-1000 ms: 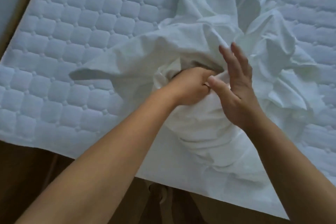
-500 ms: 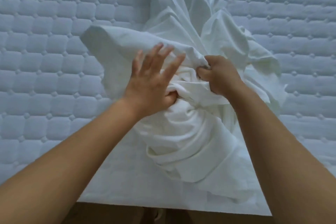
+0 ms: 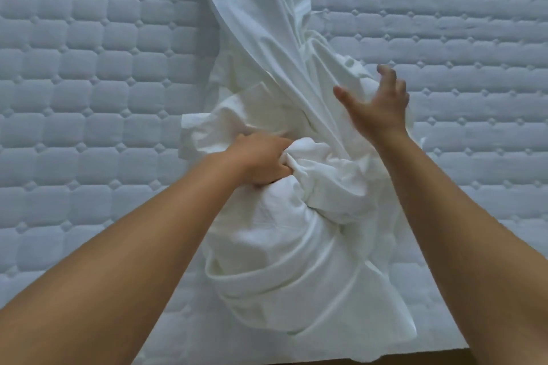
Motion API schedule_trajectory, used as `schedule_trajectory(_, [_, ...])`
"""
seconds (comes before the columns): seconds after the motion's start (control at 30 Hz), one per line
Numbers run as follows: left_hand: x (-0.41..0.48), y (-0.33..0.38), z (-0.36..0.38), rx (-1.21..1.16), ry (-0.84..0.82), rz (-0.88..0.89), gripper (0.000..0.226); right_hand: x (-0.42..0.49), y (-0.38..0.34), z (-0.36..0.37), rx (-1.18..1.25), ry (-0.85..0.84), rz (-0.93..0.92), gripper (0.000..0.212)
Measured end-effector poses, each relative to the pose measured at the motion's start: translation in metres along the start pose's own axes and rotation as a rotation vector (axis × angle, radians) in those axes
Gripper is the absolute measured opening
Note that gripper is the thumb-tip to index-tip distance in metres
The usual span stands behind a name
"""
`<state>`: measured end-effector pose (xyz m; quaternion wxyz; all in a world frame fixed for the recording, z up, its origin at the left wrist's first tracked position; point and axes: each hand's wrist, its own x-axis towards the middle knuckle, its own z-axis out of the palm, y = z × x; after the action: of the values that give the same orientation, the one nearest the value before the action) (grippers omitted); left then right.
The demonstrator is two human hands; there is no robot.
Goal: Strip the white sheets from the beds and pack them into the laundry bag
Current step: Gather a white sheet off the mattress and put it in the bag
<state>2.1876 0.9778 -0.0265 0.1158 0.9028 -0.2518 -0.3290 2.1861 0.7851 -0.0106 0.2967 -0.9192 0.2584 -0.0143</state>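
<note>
The white sheet (image 3: 296, 216) lies bunched mid-mattress (image 3: 89, 98), 1 tail trailing far. My left hand (image 3: 264, 161) clutches its folds; my right hand (image 3: 379, 104) hovers released, fingers spread. That loose tail could drag or spill when I lift.

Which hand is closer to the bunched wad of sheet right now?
Left. The left hand grips the wad of white sheet at its top; the right hand is open farther up the mattress, beside the stretched length, holding nothing.
</note>
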Motion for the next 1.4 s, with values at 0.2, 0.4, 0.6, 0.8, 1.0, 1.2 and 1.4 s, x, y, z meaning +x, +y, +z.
schedule_trajectory(0.2, [0.002,0.004,0.013,0.060,0.101,-0.034,0.035,0.049,-0.005,0.052,-0.126,-0.388,-0.003,0.094])
schedule_trajectory(0.4, [-0.006,0.014,0.012,0.191,0.373,-0.098,0.065,0.008,-0.018,0.050,-0.094,-0.489,-0.232,0.027])
schedule_trajectory(0.6, [-0.031,0.000,0.009,0.386,0.760,0.226,0.124,-0.073,-0.025,0.000,-0.267,-0.423,-0.444,0.021])
schedule_trajectory(0.8, [-0.035,0.005,-0.022,0.554,0.594,0.596,0.090,-0.144,-0.021,-0.036,0.085,-0.308,-0.315,0.023])
schedule_trajectory(1.0, [-0.060,-0.002,-0.014,0.495,0.490,0.459,0.056,-0.218,-0.012,-0.006,-0.243,-0.341,-0.391,0.115])
schedule_trajectory(1.2, [-0.116,-0.001,0.024,0.468,0.095,0.259,0.115,-0.216,0.022,0.034,-0.309,-0.194,-0.434,0.121])
schedule_trajectory(1.4, [-0.143,-0.011,0.098,0.516,0.288,0.459,0.153,-0.233,0.035,0.037,-0.158,-0.078,-0.332,0.094])
